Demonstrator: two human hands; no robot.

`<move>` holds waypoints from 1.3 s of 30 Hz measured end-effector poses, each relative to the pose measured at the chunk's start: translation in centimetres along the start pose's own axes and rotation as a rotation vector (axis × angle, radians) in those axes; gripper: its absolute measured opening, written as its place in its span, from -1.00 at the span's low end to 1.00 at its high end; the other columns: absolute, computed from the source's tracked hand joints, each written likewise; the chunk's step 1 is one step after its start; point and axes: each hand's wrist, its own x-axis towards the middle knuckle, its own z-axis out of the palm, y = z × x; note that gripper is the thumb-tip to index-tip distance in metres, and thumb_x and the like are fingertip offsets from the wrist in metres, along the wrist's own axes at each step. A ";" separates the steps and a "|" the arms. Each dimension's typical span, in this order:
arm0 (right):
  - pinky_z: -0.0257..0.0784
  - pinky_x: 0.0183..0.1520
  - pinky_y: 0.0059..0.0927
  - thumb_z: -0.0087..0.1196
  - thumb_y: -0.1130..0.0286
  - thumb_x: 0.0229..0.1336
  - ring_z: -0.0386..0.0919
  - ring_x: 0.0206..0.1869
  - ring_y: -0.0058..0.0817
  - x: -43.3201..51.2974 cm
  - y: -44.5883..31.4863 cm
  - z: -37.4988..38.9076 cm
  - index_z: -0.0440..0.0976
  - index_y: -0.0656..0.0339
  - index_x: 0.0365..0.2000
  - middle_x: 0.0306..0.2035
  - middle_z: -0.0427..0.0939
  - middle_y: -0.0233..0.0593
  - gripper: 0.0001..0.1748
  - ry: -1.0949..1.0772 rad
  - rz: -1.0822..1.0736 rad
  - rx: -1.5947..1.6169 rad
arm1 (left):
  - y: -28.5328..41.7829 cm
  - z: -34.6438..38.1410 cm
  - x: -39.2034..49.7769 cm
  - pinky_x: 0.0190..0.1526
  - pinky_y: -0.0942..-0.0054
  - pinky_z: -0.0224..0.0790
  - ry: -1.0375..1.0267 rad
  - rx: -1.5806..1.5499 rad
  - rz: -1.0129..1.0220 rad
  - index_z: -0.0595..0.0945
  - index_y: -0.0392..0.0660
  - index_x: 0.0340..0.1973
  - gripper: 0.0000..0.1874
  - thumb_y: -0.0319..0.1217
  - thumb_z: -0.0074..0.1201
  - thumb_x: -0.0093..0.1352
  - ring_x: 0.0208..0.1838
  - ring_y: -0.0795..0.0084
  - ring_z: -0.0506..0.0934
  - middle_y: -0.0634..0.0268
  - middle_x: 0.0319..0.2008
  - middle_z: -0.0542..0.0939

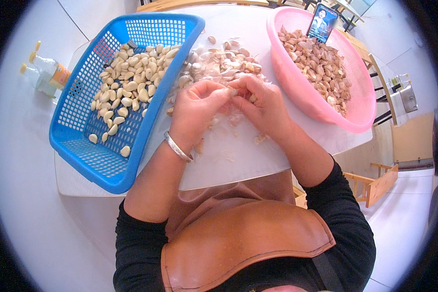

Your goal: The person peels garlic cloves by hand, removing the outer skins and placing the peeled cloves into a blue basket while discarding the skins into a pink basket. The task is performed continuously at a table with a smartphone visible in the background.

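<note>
My left hand (200, 107) and my right hand (259, 102) meet over the near edge of a pile of garlic cloves and loose skins (230, 64). A small garlic clove (233, 91) is pinched at my left fingertips, touching the fingers of my right hand. Another clove (253, 98) shows between the curled fingers of my right hand. Left of the pile, a blue plastic basket (146, 146) holds many peeled cloves (131, 85). At the right, a pink plastic basket (292, 98) contains many unpeeled cloves (317, 65).
A smartphone (322, 22) leans upright inside the pink basket. Bits of skin lie on the white table (219, 175) near its front edge. Plastic bottles (45, 69) with yellow caps stand beyond the blue basket. A wooden stool (379, 186) is at the lower right.
</note>
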 end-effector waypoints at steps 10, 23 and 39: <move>0.52 -0.23 -0.46 0.27 0.41 0.17 0.63 -0.29 -0.46 -0.1 0.0 -0.1 0.57 0.19 -0.06 -0.29 0.65 -0.15 -0.69 0.038 0.050 0.297 | 0.2 -0.3 0.3 -0.19 0.60 0.50 0.099 0.159 0.012 0.64 -0.24 -0.15 -0.83 -0.39 0.14 0.47 -0.29 0.59 0.61 0.31 -0.33 0.67; 0.53 -0.05 -0.36 0.07 0.53 0.30 0.66 -0.13 -0.28 0.3 0.4 0.1 0.50 0.29 0.09 -0.15 0.66 -0.03 -0.65 -0.024 -0.183 0.109 | 0.6 0.4 -0.3 -0.26 0.66 0.48 0.065 0.092 0.192 0.71 -0.24 -0.15 -0.82 -0.39 0.15 0.47 -0.30 0.67 0.58 0.36 -0.33 0.68; 0.51 -0.25 -0.43 0.18 0.40 0.25 0.59 -0.36 -0.47 0.1 0.1 0.4 0.50 0.20 -0.05 -0.35 0.61 -0.19 -0.72 0.093 0.087 0.339 | 0.2 0.3 0.3 -0.23 0.58 0.53 0.100 0.090 0.133 0.62 -0.21 -0.09 -0.82 -0.38 0.05 0.53 -0.31 0.56 0.62 0.29 -0.32 0.67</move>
